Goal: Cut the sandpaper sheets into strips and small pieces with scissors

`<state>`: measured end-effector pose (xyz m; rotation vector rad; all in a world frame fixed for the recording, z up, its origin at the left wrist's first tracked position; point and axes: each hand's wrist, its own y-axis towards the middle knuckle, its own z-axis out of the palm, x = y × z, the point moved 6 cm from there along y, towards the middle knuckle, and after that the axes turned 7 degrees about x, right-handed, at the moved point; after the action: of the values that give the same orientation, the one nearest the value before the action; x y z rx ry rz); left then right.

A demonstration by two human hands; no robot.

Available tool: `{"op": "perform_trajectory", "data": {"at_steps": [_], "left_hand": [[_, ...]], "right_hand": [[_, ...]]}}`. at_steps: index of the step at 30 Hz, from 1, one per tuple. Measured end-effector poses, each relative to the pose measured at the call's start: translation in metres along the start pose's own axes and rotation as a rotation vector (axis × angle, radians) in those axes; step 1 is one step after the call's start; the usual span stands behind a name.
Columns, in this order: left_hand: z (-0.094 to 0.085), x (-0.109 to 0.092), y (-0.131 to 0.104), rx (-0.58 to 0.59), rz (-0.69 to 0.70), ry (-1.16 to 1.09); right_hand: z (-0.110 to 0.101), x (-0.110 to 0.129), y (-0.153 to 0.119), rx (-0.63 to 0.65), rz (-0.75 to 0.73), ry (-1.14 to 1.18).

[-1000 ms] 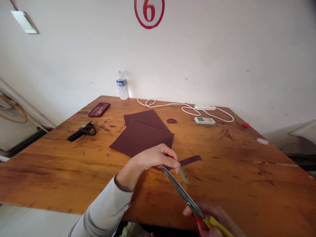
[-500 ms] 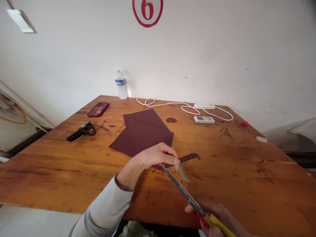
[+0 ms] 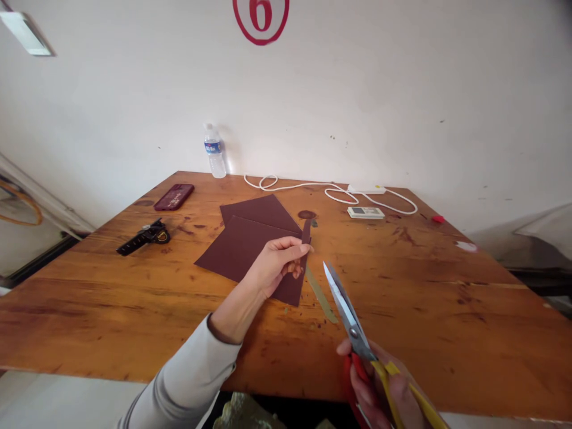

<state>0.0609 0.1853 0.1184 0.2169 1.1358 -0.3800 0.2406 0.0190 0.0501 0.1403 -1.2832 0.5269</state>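
My left hand (image 3: 280, 265) pinches a narrow maroon paper strip (image 3: 306, 229), which points up and away above the sheets. Beneath that hand lie two overlapping maroon paper sheets (image 3: 241, 244), the nearer one partly hidden by my fingers. A tan-green strip (image 3: 322, 298) slants down to the right just beside my left hand; whether it lies loose or joins the held strip I cannot tell. Scissors (image 3: 353, 330) with red and yellow handles are in my right hand (image 3: 379, 381), fingers around the handles. Their blades are slightly parted, tips right of the strips, touching nothing.
A maroon phone (image 3: 174, 196) and a black strap-like object (image 3: 145, 236) lie at left. By the wall stand a water bottle (image 3: 215, 152) and a white power strip with cable (image 3: 366, 189). A small white device (image 3: 365, 213) and a red scrap (image 3: 438, 219) are on the right.
The scissors have drawn back from my left hand, and their blades have parted a little. My left hand has moved slightly up and turned, swinging the maroon strip from sideways to upward.
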Motion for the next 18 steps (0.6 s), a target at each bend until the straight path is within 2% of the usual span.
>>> {"op": "perform_trajectory", "data": {"at_steps": [4, 7, 18], "left_hand": [[0.004, -0.001, -0.003, -0.063, 0.026, -0.148], [0.010, -0.001, -0.008, -0.069, 0.047, -0.215], [0.015, 0.007, -0.022, -0.140, 0.094, -0.275]], "right_hand": [[0.011, -0.004, 0.009, -0.009, -0.026, 0.050], [0.018, -0.007, 0.012, -0.020, -0.039, 0.077], [0.033, -0.016, 0.004, -0.054, -0.046, 0.081]]}}
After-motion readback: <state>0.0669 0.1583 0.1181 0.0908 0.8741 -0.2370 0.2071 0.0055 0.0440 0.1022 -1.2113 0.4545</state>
